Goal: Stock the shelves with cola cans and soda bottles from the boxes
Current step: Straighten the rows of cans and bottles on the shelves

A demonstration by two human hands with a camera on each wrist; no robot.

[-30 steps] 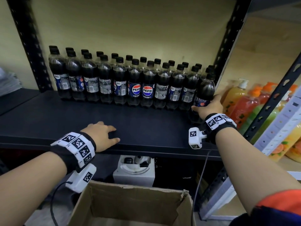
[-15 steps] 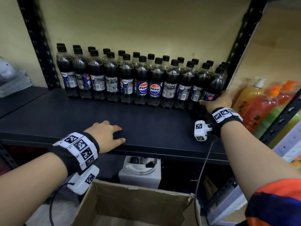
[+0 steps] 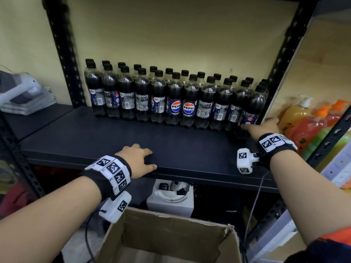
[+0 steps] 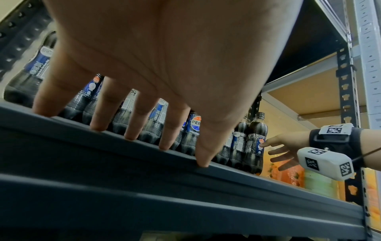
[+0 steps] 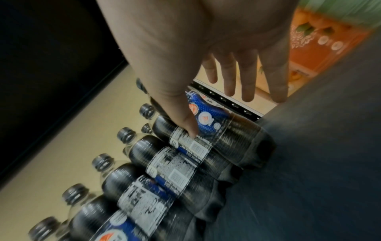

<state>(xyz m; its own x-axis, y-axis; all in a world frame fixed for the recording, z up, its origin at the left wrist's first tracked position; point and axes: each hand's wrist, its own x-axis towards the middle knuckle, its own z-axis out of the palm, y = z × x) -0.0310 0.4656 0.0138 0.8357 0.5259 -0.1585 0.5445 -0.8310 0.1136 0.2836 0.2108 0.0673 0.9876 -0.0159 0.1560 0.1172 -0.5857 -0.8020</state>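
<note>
Hands first: my right hand (image 3: 266, 128) now has straight, spread fingers, with only the thumb (image 5: 188, 125) touching the label of the end bottle (image 3: 250, 109); half a second ago those fingers were wrapped round its lower body. My left hand (image 3: 138, 160) lies flat and open on the front edge of the shelf (image 3: 171, 145), fingertips (image 4: 98, 124) down on the lip, unchanged over the last second. The end bottle has gone from well forward of the row to standing upright at its right end, close beside its neighbour and next to the black upright (image 3: 281, 59). I judge this placement finished and the release under way.

Bottles (image 3: 174, 99) stand two deep along the back of the shelf, from the left upright to the right one, and the end bottle starts a third rank. The front half of the shelf is bare, so I judge further ranks can go there. No cans are visible.

Below me a cardboard box (image 3: 171, 238) stands open; its bottom is hidden. On the neighbouring rack sit orange and green pump bottles (image 3: 307, 118). The upright close to my right hand leaves little room for withdrawing without nudging the end bottle.
</note>
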